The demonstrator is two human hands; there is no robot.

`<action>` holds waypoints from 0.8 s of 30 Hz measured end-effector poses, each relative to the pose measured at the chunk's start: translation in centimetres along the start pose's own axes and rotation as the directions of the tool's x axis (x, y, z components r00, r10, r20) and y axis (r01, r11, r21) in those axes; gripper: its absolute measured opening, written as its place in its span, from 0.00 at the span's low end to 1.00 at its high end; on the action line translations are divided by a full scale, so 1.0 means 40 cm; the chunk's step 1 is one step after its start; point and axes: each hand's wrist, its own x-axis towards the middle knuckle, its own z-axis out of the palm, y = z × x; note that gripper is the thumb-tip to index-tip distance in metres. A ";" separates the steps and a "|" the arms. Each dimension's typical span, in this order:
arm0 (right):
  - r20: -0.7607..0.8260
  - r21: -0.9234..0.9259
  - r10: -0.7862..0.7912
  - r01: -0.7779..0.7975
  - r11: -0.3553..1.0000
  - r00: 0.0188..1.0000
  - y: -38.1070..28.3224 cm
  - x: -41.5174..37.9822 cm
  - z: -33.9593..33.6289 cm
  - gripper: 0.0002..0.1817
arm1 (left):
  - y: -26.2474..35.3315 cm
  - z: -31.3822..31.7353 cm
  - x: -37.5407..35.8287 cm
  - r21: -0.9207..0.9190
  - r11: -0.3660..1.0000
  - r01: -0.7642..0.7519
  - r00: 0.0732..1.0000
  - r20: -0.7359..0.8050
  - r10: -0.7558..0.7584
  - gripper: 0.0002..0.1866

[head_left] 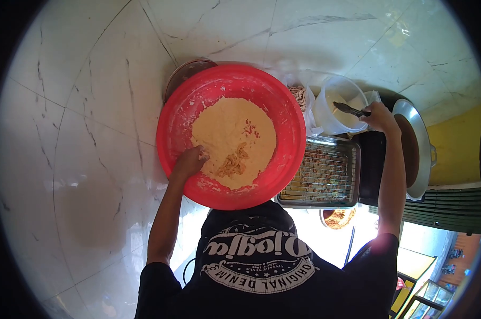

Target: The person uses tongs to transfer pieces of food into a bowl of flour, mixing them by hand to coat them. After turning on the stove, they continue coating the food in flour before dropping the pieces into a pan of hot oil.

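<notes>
My left hand (192,161) is inside the left rim of a wide red basin (288,151). Its flour-dusted fingers are curled together, and what they hold, if anything, is hidden. Pale yellowish flour (219,122) covers the basin's bottom, with a clump of coated pieces (234,162) lying on it near my left hand. My right hand (380,117) grips dark tongs (349,109), which reach across the mouth of a translucent plastic tub (333,125). Something pale is in the tub.
Below the tub stands a metal tray with a wire rack (352,175), brown crumbs beneath it. A large metal pan (422,154) is at the right. A plastic bag of pale strips (299,95) sits between basin and tub. Marbled tile (102,133) extends left.
</notes>
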 end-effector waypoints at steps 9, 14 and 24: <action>-0.084 0.058 0.028 -0.023 0.998 0.996 0.007 -0.039 -0.111 0.22 | 0.009 0.007 -0.006 -0.031 0.999 0.014 1.000 0.021 -0.013 0.16; 0.043 0.152 0.101 -0.106 0.983 0.994 0.028 -0.025 -0.028 0.22 | -0.017 0.018 0.003 -0.048 0.999 0.002 1.000 0.029 -0.001 0.17; 0.082 0.126 0.076 -0.086 0.988 0.994 0.021 -0.038 0.000 0.20 | -0.026 0.031 0.005 -0.080 0.997 0.023 0.999 0.050 -0.019 0.17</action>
